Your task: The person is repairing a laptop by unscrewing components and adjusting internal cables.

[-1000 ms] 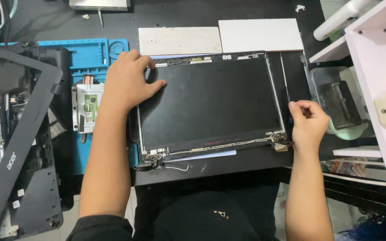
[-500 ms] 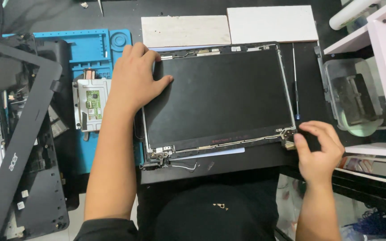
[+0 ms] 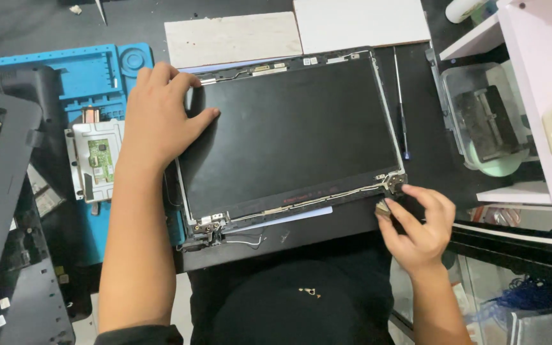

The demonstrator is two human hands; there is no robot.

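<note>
1. Right hand (image 3: 420, 227) has its fingertips pinched on a small metal hinge piece (image 3: 383, 209) just off the laptop screen panel's (image 3: 289, 137) lower right corner.
2. Left hand (image 3: 161, 115) lies flat and open, fingers spread on the panel's upper left corner.
3. Panel's glossy black, thin metal frame, loose wires along the bottom edge, sitting mid-table.
4. Thin screwdriver (image 3: 400, 105) lies just right of it; blue plastic tray (image 3: 84, 76) to the left.

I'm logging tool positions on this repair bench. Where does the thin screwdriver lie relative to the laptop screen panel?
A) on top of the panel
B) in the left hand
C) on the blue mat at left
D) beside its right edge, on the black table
D: the screwdriver lies along the right edge of the screen panel, on the black table.
</note>
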